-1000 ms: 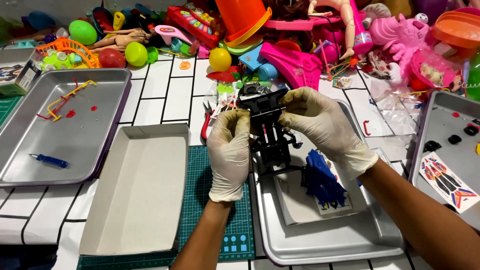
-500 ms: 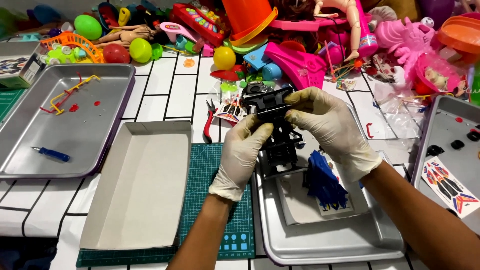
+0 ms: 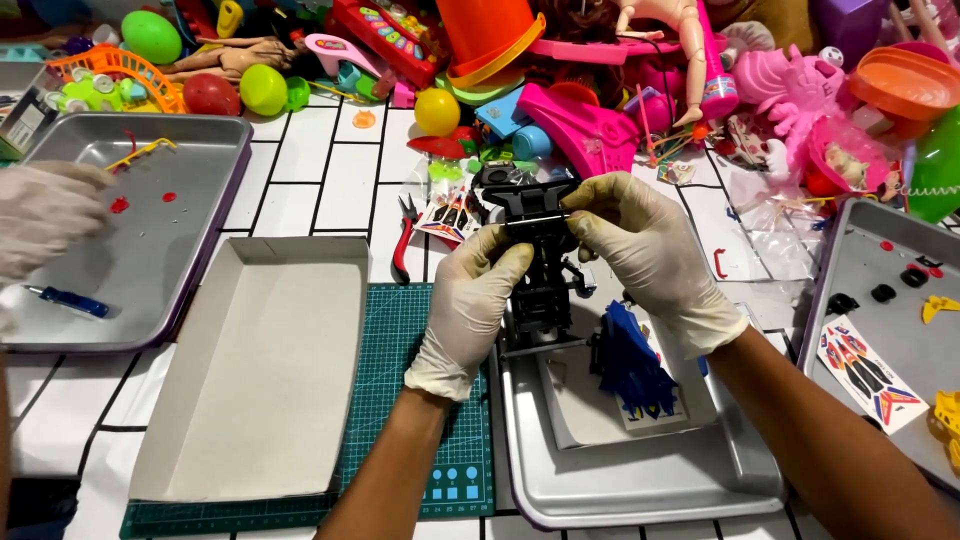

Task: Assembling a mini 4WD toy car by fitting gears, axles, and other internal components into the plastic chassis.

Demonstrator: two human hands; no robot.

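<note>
Newly entered at left edge: another person's gloved hand (image 3: 40,215) over the left steel tray (image 3: 205,135). Black toy chassis (image 3: 540,265): upright, between both gloved hands above the centre tray (image 3: 640,490). Left hand (image 3: 470,310) clasps its lower side; right hand (image 3: 640,250) pinches the top. Centre tray: blue plastic part (image 3: 630,365), white sheet. Left tray: blue tool (image 3: 70,300), red bits. Cardboard box (image 3: 260,380): lies open on the green mat.

Cardboard box (image 3: 255,375) left of tray (image 3: 640,480); toy pile (image 3: 600,80) behind.
</note>
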